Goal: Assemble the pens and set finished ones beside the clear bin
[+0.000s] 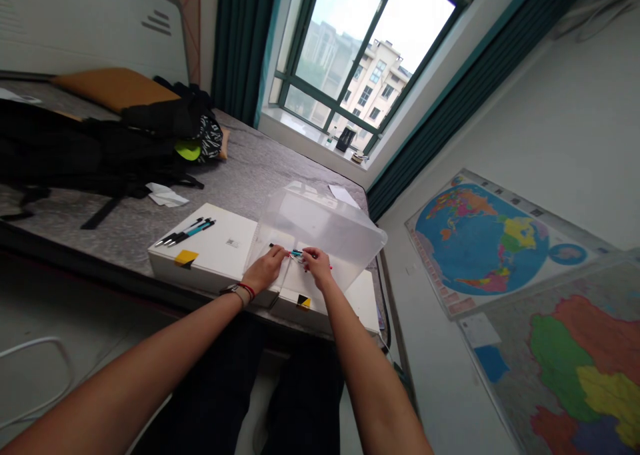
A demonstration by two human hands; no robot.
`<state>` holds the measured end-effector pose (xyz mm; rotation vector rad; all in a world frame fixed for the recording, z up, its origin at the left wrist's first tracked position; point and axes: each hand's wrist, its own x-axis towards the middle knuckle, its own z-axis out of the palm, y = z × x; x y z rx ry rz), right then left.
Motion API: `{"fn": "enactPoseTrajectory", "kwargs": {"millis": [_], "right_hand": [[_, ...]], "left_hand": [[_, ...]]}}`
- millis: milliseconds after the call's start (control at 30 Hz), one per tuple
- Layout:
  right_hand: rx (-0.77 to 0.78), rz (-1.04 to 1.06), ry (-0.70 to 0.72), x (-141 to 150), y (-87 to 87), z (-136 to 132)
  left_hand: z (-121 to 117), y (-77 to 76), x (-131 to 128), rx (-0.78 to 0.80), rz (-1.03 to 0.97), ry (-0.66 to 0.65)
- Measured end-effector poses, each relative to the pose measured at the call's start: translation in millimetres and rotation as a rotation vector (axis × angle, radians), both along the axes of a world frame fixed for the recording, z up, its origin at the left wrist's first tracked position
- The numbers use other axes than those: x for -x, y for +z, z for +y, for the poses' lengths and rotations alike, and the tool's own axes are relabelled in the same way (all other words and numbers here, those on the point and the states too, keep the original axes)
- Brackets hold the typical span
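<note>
My left hand (267, 268) is closed, its fingertips pinched by a small pinkish tip; what it holds is too small to make out. Facing it, my right hand (316, 266) pinches a slim dark piece that looks like part of a pen. Small teal and dark pen-like pieces (296, 253) show between the two hands. Both hands are over a translucent plastic box (325, 218), whose lid or wall stands tilted up behind them. To the left, several blue and black pens (187, 232) lie side by side on a white box (220, 242).
A second white box (364, 298) extends under the plastic one to the right. Crumpled white paper (167, 195) and a black backpack (75, 148) lie on the grey surface (245, 158). The window is ahead; maps (483, 238) hang on the right wall.
</note>
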<state>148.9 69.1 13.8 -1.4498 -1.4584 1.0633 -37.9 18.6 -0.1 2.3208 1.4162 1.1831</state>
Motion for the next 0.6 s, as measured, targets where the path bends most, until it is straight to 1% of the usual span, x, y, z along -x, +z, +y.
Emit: {"fn": "enactPoseTrajectory", "kwargs": {"millis": [33,100,200,300,433,600], "right_hand": [[0.01,0.161,-0.067,1,-7.4,-4],[0.007,0.371,-0.148,4,-20.2,-11],[-0.008,0.529,-0.203,5,-31.3,-16],[0.008,0.618,-0.189,3,-34.3,-16],[0.013,0.673,-0.152,0,-35.1,-16],[0.011,0.705,-0.169,1,-35.9,-17]], "left_hand": [[1,-0.4,0,0.002,-0.015,-0.009],[3,-1.4,1,-0.005,-0.045,-0.033],[6,-2.5,1,-0.033,-0.065,-0.063],[8,-4.0,1,-0.043,-0.03,-0.047],[9,-6.2,0,-0.01,0.053,-0.011],[10,-2.0,0,0.007,0.136,0.016]]}}
